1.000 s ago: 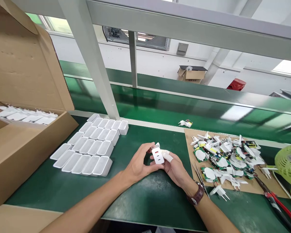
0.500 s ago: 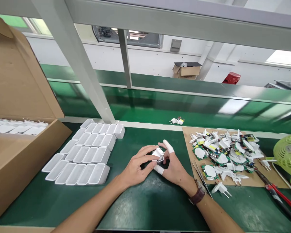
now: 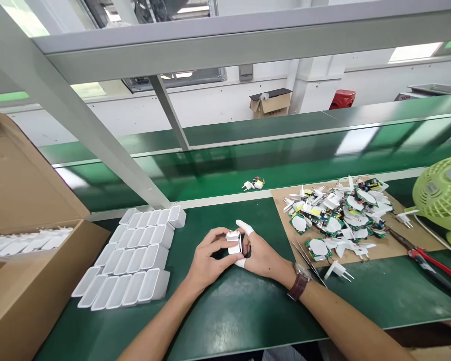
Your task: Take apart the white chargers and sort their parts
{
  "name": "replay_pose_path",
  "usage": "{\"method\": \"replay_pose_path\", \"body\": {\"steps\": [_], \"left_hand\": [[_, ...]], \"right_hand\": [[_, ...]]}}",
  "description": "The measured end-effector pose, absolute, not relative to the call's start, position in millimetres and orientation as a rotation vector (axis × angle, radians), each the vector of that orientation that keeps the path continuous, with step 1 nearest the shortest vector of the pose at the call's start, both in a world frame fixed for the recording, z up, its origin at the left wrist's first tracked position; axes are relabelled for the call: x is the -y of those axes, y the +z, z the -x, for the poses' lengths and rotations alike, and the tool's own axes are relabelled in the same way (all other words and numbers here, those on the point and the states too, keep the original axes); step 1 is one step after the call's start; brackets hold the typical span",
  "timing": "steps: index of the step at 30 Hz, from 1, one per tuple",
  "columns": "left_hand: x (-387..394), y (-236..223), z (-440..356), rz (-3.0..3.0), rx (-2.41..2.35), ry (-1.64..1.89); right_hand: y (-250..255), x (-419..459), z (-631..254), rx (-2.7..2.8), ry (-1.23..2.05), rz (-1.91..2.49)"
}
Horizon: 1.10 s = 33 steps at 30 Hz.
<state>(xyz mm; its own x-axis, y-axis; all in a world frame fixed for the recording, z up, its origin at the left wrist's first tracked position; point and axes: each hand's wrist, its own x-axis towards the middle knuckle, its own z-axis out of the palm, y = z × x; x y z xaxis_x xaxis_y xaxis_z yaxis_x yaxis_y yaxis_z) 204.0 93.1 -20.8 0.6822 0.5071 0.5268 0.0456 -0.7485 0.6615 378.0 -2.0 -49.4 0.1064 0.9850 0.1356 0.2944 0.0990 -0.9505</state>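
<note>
Between my two hands is a small white charger, held above the green bench top. My left hand is closed on it, with its fingers along the top and the thumb underneath. On the other side, my right hand grips it between thumb and bent fingers. White finger covers sit on the right index finger and thumb. The charger's port face is out of sight, and the fingers hide part of its body. Left of my hands, white open-topped charger housings stand in rows.
A heap of circuit boards with plugs covers a cardboard sheet at right. Tweezers, red-handled pliers and a green fan lie around it. An open cardboard box stands left. One plug-and-board piece lies beyond the bench strip.
The charger has been turned, so its port face no longer shows. My right fingers have shifted around it, with the index finger raised. My view has swung to the right.
</note>
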Motion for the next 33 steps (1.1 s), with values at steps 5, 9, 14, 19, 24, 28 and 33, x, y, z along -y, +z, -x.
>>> {"method": "replay_pose_path", "body": {"steps": [5,9,14,19,24,28,33], "left_hand": [[-102.6,-19.3,-191.0,-2.414,-0.335,0.735],[-106.1,-8.1,-184.6,-2.491,-0.344,0.487],[-94.6,-7.0,-186.9,-2.382,-0.433,0.447],[-89.1,-7.5,-195.0,-2.261,-0.473,0.537],[-98.6,2.6,-197.3,-2.338,-0.387,0.492],[-103.8,13.4,-198.9,-2.418,-0.382,0.512],[-128.5,38.8,-224.2,-2.481,-0.469,0.510]], "right_hand": [[-39.4,2.3,-378.7,1.344,0.936,1.365],[-40.2,0.6,-379.1,1.347,0.913,1.358],[-39.9,-0.2,-380.0,1.353,0.909,1.389],[-36.7,1.7,-380.5,1.379,0.862,1.418],[-36.0,1.5,-380.7,1.378,0.862,1.398],[-32.6,2.9,-381.6,1.471,0.767,1.430],[-31.1,7.4,-382.3,1.589,0.477,1.671]]}}
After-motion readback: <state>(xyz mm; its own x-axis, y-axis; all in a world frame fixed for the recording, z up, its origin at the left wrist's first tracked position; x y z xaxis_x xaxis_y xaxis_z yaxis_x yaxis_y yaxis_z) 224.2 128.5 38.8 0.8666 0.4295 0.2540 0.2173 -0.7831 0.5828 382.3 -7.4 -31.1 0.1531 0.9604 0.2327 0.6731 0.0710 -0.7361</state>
